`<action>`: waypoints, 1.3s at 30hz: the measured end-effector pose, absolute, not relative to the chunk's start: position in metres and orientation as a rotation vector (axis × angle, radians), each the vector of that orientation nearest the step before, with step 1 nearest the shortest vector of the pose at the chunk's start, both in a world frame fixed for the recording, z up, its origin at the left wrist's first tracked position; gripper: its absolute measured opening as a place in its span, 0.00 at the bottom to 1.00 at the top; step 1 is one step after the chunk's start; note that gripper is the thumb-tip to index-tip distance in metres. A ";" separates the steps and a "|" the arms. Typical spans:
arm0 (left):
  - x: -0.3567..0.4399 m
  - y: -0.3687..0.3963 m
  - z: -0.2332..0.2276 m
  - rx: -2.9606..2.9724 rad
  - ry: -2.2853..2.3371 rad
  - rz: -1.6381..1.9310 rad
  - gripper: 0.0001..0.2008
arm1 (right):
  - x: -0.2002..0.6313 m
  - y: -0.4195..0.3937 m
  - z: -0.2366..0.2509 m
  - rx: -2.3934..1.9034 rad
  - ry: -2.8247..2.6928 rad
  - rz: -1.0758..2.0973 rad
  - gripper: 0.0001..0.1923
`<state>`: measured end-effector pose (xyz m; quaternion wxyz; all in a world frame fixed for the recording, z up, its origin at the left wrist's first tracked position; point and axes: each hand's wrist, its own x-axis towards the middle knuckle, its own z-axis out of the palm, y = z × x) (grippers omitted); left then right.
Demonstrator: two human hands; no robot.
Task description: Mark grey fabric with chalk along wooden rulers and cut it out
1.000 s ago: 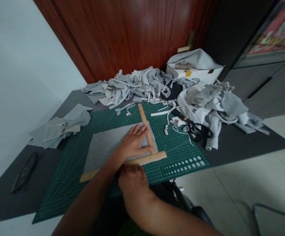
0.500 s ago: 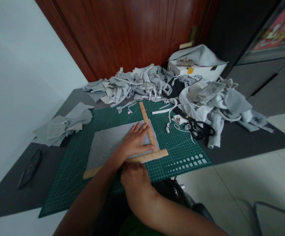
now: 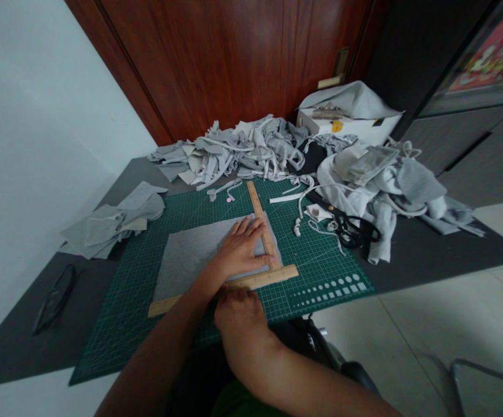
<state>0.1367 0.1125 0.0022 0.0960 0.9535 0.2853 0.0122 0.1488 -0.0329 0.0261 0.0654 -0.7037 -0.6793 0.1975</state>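
A piece of grey fabric [image 3: 186, 249] lies flat on the green cutting mat [image 3: 133, 278]. A wooden ruler [image 3: 257, 202] runs along its right side, and a second wooden ruler [image 3: 283, 274] lies across its near edge, meeting the first at roughly a right angle. My left hand [image 3: 245, 246] is spread flat, its palm over the fabric and its fingertips and thumb on the first ruler. Just below the second ruler, my right hand [image 3: 240, 313] is curled closed against that ruler's near edge. Its fingertips are hidden, and whatever they may hold cannot be seen.
Black scissors [image 3: 353, 226] rest at the mat's right, beside a heap of grey cloth [image 3: 381, 179]. More scraps [image 3: 251, 142] are piled at the back, others [image 3: 112, 220] at left. A white box [image 3: 364, 124] stands back right. Eyeglasses [image 3: 54, 298] lie left.
The view has shifted very slightly. Both hands, the fabric and the rulers keep the same positions.
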 end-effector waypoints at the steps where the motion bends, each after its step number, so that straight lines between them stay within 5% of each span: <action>1: 0.137 0.113 0.002 2.821 0.849 0.041 0.47 | 0.149 -0.033 0.027 -2.122 -2.046 0.598 0.12; 39: 0.134 0.111 -0.001 2.838 0.896 0.054 0.49 | 0.152 -0.046 0.044 -1.965 -2.072 0.570 0.11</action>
